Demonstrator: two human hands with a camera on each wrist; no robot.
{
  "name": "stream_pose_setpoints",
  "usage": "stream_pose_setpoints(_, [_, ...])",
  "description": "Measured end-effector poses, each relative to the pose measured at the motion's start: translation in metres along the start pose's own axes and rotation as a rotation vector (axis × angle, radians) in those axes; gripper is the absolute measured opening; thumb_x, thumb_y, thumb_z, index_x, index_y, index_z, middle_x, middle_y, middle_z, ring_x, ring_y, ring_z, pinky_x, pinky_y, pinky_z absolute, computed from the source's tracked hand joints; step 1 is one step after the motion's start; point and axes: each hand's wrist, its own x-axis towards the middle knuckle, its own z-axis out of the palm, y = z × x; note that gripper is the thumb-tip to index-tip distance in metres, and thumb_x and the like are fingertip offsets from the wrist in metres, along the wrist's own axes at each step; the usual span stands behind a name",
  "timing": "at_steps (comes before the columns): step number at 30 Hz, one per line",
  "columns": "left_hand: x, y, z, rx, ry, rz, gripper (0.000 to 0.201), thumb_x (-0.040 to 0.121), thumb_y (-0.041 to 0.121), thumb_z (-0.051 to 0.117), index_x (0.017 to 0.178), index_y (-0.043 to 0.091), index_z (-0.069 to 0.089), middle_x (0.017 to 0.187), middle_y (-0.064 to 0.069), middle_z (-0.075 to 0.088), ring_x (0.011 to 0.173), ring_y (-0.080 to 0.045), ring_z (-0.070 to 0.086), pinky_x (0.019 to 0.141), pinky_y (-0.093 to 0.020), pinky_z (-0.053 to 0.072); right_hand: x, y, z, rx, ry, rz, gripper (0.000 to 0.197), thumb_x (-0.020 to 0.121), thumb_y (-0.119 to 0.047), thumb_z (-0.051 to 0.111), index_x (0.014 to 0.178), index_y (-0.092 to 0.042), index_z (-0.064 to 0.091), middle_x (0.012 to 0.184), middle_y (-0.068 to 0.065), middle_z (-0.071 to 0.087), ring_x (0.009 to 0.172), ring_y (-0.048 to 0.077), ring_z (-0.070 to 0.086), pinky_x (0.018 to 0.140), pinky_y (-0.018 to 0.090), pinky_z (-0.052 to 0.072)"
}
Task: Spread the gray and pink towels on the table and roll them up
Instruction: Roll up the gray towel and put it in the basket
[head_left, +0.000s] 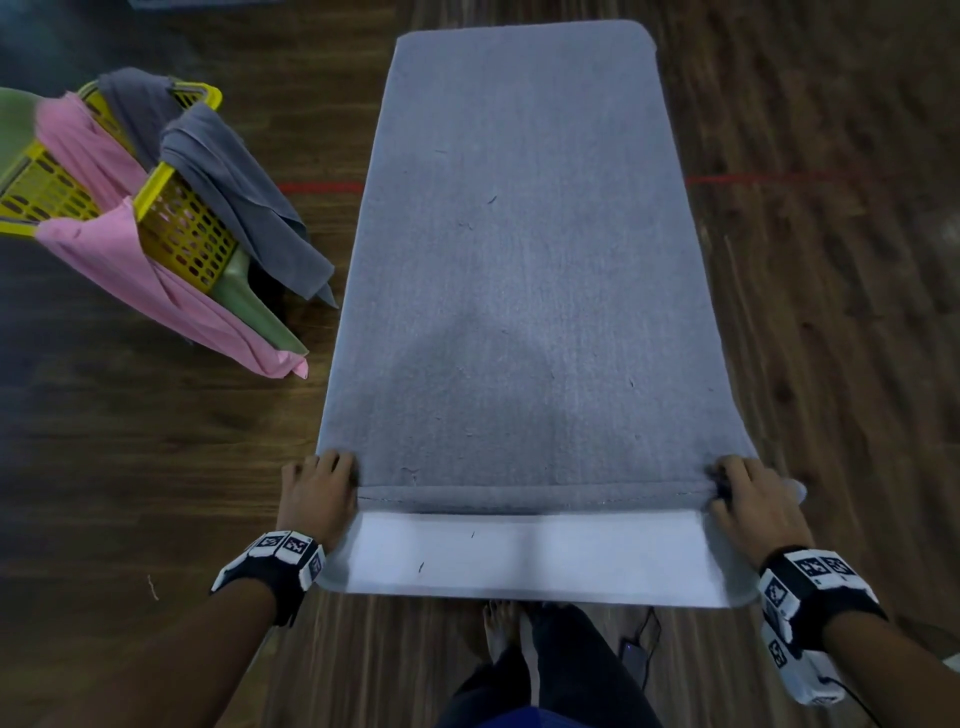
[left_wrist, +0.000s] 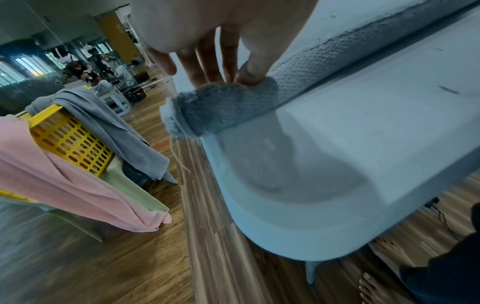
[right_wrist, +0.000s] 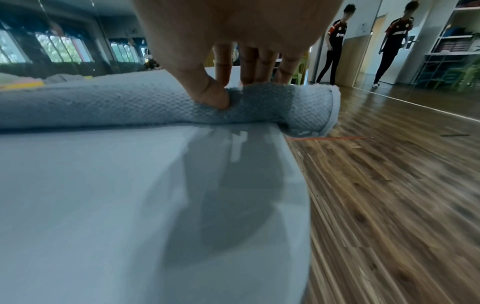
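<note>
**A:** Where are you at with the gray towel (head_left: 524, 260)?

**B:** It is lying spread along the white table (head_left: 524, 556), filling the middle of the head view. I am starting the roll (head_left: 530, 499) at the bottom edge. My left hand (head_left: 317, 493) is pinching its left end, my right hand (head_left: 753, 499) its right end, thumb dug into the cloth.

**A:** Any advice?

**B:** I am trying to keep both ends level and tight, so it doesn't cone, I think.

**A:** And the pink towel (head_left: 130, 239)?

**B:** It is hanging over the yellow basket (head_left: 179, 234), upper left, with other gray cloths.
</note>
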Motion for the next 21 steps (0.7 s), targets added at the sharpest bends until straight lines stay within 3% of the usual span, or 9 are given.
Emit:
stream_pose_setpoints(2, [0.001, 0.004, -0.001, -0.051, 0.008, -0.024, 0.019, 0.072, 0.007, 0.066, 0.084, 0.013, 0.053, 0.079, -0.008, 0.054, 0.07, -0.031, 0.053, 0.065, -0.042, 0.038, 0.002, -0.001, -0.001, 0.008, -0.018, -0.035, 0.035, 0.062, 0.002, 0.073, 0.093, -0.009, 0.059, 0.09, 0.012, 0.058, 0.081, 0.035, 0.056, 0.073, 0.047, 0.045])
stream_pose_setpoints(4, [-0.001, 0.006, 0.004, -0.173, 0.016, -0.056, 0.014, 0.083, 0.006, 0.056, 0.085, 0.016, 0.047, 0.08, -0.003, 0.05, 0.074, -0.029, 0.053, 0.071, -0.042, 0.038, 0.002, 0.0, 0.0, 0.005, -0.039, -0.029, 0.033, 0.063, 0.002, 0.072, 0.09, -0.012, 0.06, 0.09, 0.009, 0.058, 0.083, 0.035, 0.056, 0.074, 0.047, 0.041])
stream_pose_setpoints(8, [-0.014, 0.005, 0.013, -0.352, 0.077, -0.04, 0.005, 0.088, 0.017, 0.042, 0.089, 0.017, 0.047, 0.083, 0.002, 0.047, 0.075, -0.02, 0.046, 0.077, -0.039, 0.036, -0.001, 0.002, 0.0, -0.069, 0.035, -0.026, 0.031, 0.063, -0.003, 0.076, 0.091, -0.013, 0.067, 0.095, 0.013, 0.059, 0.088, 0.037, 0.054, 0.08, 0.046, 0.035])
stream_pose_setpoints(11, [-0.024, 0.002, 0.015, -0.337, 0.111, -0.003, 0.007, 0.08, 0.012, 0.053, 0.085, 0.013, 0.048, 0.08, -0.002, 0.047, 0.073, -0.02, 0.043, 0.069, -0.033, 0.038, -0.002, 0.003, 0.002, 0.019, 0.046, -0.039, 0.03, 0.068, 0.004, 0.07, 0.095, -0.01, 0.067, 0.092, 0.012, 0.057, 0.085, 0.034, 0.052, 0.078, 0.046, 0.042])
stream_pose_setpoints(13, [-0.027, 0.0, 0.018, -0.244, 0.136, 0.052, 0.01, 0.074, 0.012, 0.061, 0.082, 0.012, 0.054, 0.078, -0.005, 0.053, 0.071, -0.023, 0.048, 0.066, -0.036, 0.042, -0.004, 0.002, 0.005, 0.114, -0.029, -0.002, 0.029, 0.074, 0.007, 0.061, 0.097, -0.009, 0.061, 0.092, 0.008, 0.057, 0.088, 0.029, 0.054, 0.078, 0.045, 0.047])
stream_pose_setpoints(15, [-0.027, -0.001, 0.021, -0.162, 0.148, 0.074, 0.019, 0.07, 0.009, 0.07, 0.087, 0.01, 0.061, 0.083, -0.008, 0.061, 0.074, -0.027, 0.055, 0.066, -0.039, 0.047, -0.005, 0.002, 0.009, 0.079, -0.007, -0.039, 0.029, 0.067, 0.008, 0.066, 0.091, -0.006, 0.06, 0.09, 0.01, 0.056, 0.085, 0.031, 0.054, 0.073, 0.045, 0.049])
stream_pose_setpoints(17, [-0.025, -0.002, 0.022, -0.133, 0.151, 0.08, 0.021, 0.071, 0.013, 0.066, 0.092, 0.009, 0.064, 0.09, -0.01, 0.064, 0.081, -0.03, 0.059, 0.069, -0.042, 0.05, -0.005, 0.0, 0.013, 0.026, 0.004, -0.054, 0.032, 0.059, 0.006, 0.074, 0.085, -0.006, 0.06, 0.087, 0.012, 0.057, 0.079, 0.034, 0.054, 0.065, 0.045, 0.049])
stream_pose_setpoints(21, [-0.018, -0.001, 0.019, -0.12, 0.113, 0.104, 0.024, 0.069, 0.005, 0.074, 0.092, 0.005, 0.069, 0.09, -0.012, 0.068, 0.083, -0.032, 0.062, 0.074, -0.042, 0.051, -0.007, -0.005, 0.011, -0.013, 0.032, -0.028, 0.04, 0.064, -0.004, 0.075, 0.1, -0.009, 0.06, 0.101, 0.014, 0.063, 0.087, 0.036, 0.058, 0.07, 0.046, 0.049])
